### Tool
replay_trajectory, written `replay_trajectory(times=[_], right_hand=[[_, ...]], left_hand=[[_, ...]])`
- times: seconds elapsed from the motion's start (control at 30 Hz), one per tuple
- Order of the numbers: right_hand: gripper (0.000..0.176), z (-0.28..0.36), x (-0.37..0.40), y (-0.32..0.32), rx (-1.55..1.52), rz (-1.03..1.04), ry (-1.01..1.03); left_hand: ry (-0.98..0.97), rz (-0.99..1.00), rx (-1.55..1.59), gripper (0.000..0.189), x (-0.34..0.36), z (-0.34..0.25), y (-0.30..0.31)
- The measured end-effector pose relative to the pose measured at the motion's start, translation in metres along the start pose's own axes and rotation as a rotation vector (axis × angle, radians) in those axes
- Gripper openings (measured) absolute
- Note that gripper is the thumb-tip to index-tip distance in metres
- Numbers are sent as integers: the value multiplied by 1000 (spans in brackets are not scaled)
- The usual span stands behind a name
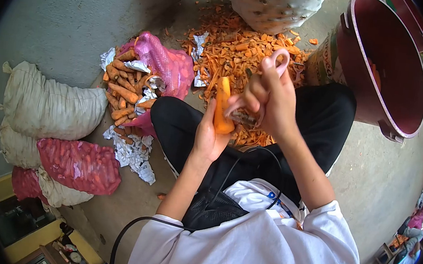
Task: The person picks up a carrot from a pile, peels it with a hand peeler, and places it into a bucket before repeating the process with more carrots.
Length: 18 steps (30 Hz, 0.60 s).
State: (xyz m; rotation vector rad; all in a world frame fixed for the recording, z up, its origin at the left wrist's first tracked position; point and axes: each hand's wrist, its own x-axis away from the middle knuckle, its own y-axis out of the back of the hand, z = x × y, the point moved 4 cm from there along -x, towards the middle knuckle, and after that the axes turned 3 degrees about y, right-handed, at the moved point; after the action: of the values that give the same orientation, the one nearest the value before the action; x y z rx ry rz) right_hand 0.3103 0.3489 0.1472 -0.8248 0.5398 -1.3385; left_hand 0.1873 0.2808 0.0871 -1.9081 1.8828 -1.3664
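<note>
My left hand (210, 137) is closed around a carrot (222, 113) held upright over my lap, its upper part peeled bright orange with some darker patches. In my right hand (274, 100) is a pink-handled peeler (280, 60), the handle's loop sticking out past my fingers. The peeler's blade end lies beside the carrot's lower half, blurred by motion. Beyond both hands a heap of carrot peelings (244, 51) covers the floor between my knees and further out.
To the left, unpeeled carrots (124, 90) spill from a pink mesh bag (165, 61) with crumpled paper (135, 155). White sacks (54, 104) and a full red mesh sack (78, 166) lie further left. A large maroon bin (386, 57) stands at right; a bulging white sack (269, 5) sits ahead.
</note>
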Motion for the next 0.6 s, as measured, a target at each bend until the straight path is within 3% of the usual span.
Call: replay_trajectory(times=[0.17, 0.37, 0.6], right_hand=[[21, -15, 18, -12, -47, 11, 89], [18, -23, 19, -17, 21, -7, 98], [20, -23, 16, -10, 75, 20, 66]], left_hand=[[-9, 109, 127, 39, 0, 4, -2], [15, 1, 144, 35, 3, 7, 0], [8, 34, 85, 29, 7, 13, -2]])
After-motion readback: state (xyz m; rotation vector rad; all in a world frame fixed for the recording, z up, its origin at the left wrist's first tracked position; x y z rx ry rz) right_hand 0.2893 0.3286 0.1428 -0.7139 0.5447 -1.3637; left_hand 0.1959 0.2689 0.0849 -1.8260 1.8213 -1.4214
